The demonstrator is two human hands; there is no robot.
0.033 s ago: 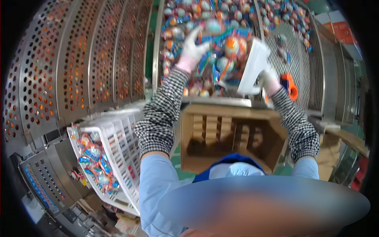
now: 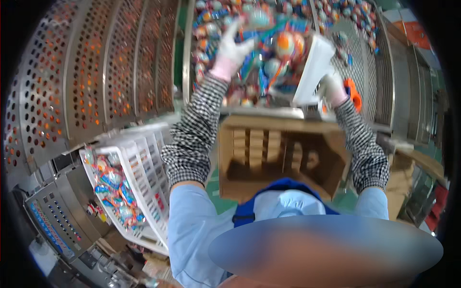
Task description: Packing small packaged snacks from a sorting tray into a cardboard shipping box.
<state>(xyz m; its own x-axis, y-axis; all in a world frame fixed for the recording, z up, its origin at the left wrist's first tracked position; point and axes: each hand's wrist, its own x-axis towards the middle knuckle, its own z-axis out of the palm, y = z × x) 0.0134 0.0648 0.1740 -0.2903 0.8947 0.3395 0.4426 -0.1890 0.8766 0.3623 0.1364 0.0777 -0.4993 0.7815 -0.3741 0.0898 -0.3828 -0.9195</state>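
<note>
My left hand (image 2: 233, 50), in a white glove, has its fingers spread at a heap of colourful wrapped balls (image 2: 285, 45) on a metal-framed conveyor tray at top centre. My right hand (image 2: 331, 84), also gloved, is closed on a white plastic scoop-like tray (image 2: 312, 67) held tilted against the heap's right side; its fingertips are partly hidden. Just right of that hand lies an orange tool (image 2: 354, 98), possibly a tape dispenser, on a mesh surface.
An open cardboard box (image 2: 259, 182) sits below the conveyor. A white slatted crate (image 2: 149, 187) of wrapped items stands lower left, beside a steel control panel (image 2: 50, 221). Perforated steel troughs (image 2: 86, 67) fill the upper left. More wrapped balls (image 2: 348, 19) lie upper right.
The view has shifted, so the conveyor and box sit higher in the picture. Both my hands and the white tray appear higher too, the tray slightly further right.
</note>
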